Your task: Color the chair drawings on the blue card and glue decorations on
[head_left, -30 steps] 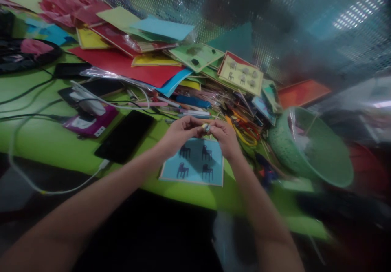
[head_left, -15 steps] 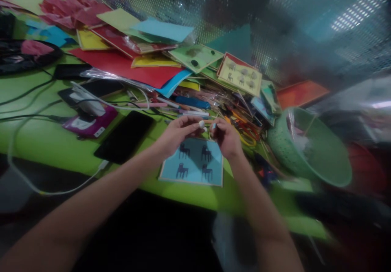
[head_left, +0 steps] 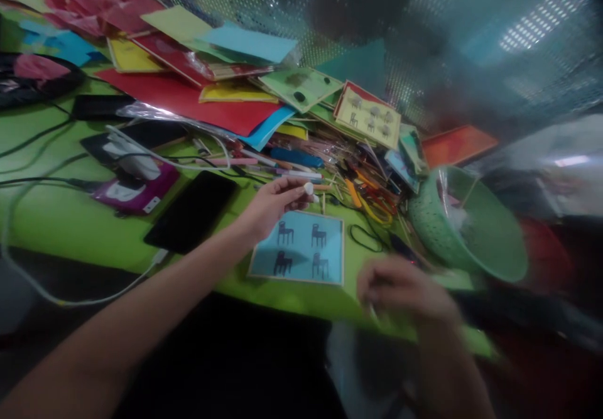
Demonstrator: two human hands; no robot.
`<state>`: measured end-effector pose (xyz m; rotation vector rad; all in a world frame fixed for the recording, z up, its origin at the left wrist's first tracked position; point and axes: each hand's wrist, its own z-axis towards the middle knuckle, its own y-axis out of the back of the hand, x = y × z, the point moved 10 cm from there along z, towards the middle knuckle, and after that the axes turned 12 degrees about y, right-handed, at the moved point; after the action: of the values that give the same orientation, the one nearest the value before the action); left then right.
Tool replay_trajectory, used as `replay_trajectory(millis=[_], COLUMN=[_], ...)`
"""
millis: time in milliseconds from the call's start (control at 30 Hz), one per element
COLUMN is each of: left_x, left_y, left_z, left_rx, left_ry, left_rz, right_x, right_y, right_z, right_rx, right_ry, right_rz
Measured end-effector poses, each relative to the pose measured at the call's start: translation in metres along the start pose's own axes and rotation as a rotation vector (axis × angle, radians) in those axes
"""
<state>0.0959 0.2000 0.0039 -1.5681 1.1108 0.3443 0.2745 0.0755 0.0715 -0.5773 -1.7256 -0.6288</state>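
Note:
My left hand (head_left: 271,208) is closed, its thumb and fingers pinching a small white object with a round end (head_left: 308,189), too small to name surely. Below it lies a light blue card (head_left: 304,243) with several dark chair pictures and a pale border. My right hand (head_left: 400,284) is blurred by motion, right of the card near the table's front edge. A thin pale sliver shows below its fingers; whether they hold it cannot be made out.
A black phone (head_left: 193,208) on a white cable lies left, beside a purple power adapter (head_left: 134,190). Behind are pens, sticks, orange-handled scissors (head_left: 353,193) and stacked coloured cards (head_left: 188,102). A green basket (head_left: 424,218) stands right; a black loop (head_left: 365,238) lies near the card.
My right hand has moved away from my left hand, down and to the right. My left hand stays over the card with the white object. The view has shifted slightly.

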Motion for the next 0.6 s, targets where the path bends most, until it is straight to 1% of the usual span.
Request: replay_trajectory(millis=[33,67,100,133,167,200,233,267,300,333,400,467,533,600], left_x=[0.001,0.002,0.003,0.004,0.006,0.007,0.007,0.008,0.008,0.008,0.008,0.007,0.007,0.006], left_y=[0.0,-0.001,-0.002,-0.003,-0.005,-0.007,-0.01,-0.012,-0.015,-0.016,-0.018,-0.017,-0.015,-0.014], left_z=[0.0,0.001,0.002,0.002,0.002,0.001,0.001,0.0,-0.001,-0.002,-0.004,-0.004,-0.004,-0.003], left_rx=[0.007,0.014,0.021,0.026,0.033,0.043,0.056,0.071,0.088,0.101,0.116,0.108,0.098,0.095], left_ry=[0.004,0.012,0.02,0.025,0.029,0.032,0.032,0.029,0.025,0.019,0.009,0.0,-0.008,-0.022], left_rz=[-0.001,0.002,0.009,0.018,0.029,0.04,0.051,0.063,0.073,0.084,0.109,0.133,0.149,0.159], right_x=[-0.007,-0.01,-0.008,0.0,0.0,0.003,0.008,0.018,0.034,0.047,0.063,0.064,0.054,0.038], right_y=[-0.022,-0.032,-0.031,-0.021,-0.012,-0.008,-0.006,-0.002,0.006,0.015,0.031,0.045,0.057,0.061], right_z=[-0.026,-0.048,-0.064,-0.075,-0.085,-0.091,-0.091,-0.084,-0.072,-0.059,-0.025,0.014,0.051,0.084], right_rx=[0.194,0.275,0.244,0.118,0.039,-0.008,-0.025,-0.076,-0.163,-0.259,-0.382,-0.457,-0.501,-0.468], right_ry=[-0.056,-0.073,-0.05,-0.024,-0.112,-0.169,-0.206,-0.182,-0.105,-0.037,0.072,0.154,0.164,0.139], right_rz=[-0.08,-0.205,-0.376,-0.563,-0.704,-0.762,-0.775,-0.781,-0.804,-0.831,-0.851,-0.816,-0.765,-0.659])
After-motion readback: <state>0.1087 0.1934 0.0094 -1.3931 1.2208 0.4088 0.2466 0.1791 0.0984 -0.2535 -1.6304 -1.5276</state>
